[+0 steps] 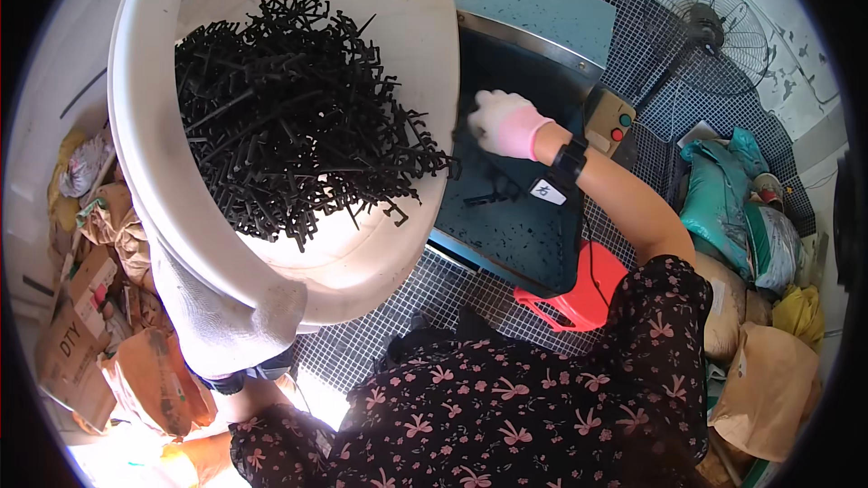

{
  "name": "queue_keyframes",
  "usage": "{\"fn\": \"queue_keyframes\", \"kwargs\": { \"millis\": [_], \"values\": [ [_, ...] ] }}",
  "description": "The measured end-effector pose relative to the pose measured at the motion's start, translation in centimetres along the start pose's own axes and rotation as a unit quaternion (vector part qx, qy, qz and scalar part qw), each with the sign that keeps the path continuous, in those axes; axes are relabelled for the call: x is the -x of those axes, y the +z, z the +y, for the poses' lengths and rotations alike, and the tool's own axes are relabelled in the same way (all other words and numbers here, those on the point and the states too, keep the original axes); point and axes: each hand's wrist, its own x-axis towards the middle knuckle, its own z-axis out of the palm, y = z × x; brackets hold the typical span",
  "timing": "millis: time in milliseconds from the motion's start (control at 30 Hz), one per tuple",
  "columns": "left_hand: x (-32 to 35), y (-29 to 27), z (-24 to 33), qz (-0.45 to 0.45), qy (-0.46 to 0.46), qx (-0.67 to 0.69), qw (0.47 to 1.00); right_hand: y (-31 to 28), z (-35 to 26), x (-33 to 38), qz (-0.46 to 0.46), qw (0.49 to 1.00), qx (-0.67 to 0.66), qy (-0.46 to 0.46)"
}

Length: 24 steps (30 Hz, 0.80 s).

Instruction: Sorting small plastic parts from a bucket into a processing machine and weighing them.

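Note:
A large white plastic bucket (398, 244) is tilted toward a dark machine hopper (515, 217), full of tangled black plastic parts (298, 117). My left hand (226, 325), in a white glove, grips the bucket's lower rim. My right hand (506, 125), in a white and pink glove, reaches over the hopper's opening beside the bucket's lip, fingers bent near the spilling black parts. A few black parts (488, 194) lie inside the hopper. A black wristband with a white tag (556, 176) sits on my right forearm.
A control box with a green and a red button (613, 124) is fixed beside the hopper. Wire mesh (425, 294) surrounds the machine. A red stool (579, 298) stands below. Sacks and bags (750, 217) pile right, crumpled paper bags (99, 307) left. A fan (714, 32) stands behind.

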Motion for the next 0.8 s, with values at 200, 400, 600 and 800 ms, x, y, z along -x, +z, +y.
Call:
{"fn": "queue_keyframes", "kwargs": {
  "millis": [200, 400, 600, 800],
  "values": [
    [-0.1, 0.3, 0.3, -0.009, -0.022, 0.028, 0.999, -0.7, 2.0, 0.9, -0.084, 0.994, 0.001, 0.073],
    [-0.4, 0.4, 1.2, -0.006, -0.023, 0.019, 1.0, -2.2, -0.2, -2.2, 0.072, 0.992, -0.1, 0.012],
    [-0.3, -0.4, 3.2, 0.018, -0.037, 0.002, 0.999, 5.3, 2.9, -6.1, -0.009, 0.998, -0.057, 0.018],
    [0.3, -0.6, 1.6, -0.024, 0.029, -0.002, 0.999, 12.6, 7.8, -8.6, -0.108, 0.99, 0.035, 0.082]
  ]
}}
